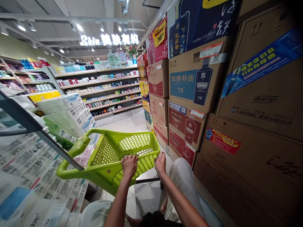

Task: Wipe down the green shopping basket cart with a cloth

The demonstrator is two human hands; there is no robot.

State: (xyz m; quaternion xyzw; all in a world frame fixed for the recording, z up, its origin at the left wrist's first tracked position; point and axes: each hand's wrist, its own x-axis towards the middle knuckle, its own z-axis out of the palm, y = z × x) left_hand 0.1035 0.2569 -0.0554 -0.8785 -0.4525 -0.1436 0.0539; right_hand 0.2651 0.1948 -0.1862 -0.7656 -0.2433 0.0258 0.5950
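Note:
A lime-green plastic shopping cart (139,148) with a perforated basket stands in front of me, turned sideways in the aisle. My left hand (129,165) is closed over the near rim of the basket, its knuckles up. At the basket's right-hand corner my right hand (161,162) is curled closed against the rim; part of its grip is hidden. The cart's grey handle bar (28,121) and green end loop (78,147) reach out to the left. Below the basket runs a dark lower bar (148,180), near my legs.
Stacked liquor cartons (191,80) form a wall close on the right. Plastic-wrapped paper packs (40,160) are piled against the cart's left side. Farther on, shelves (106,85) with small boxed goods line the end of the tiled floor (125,123).

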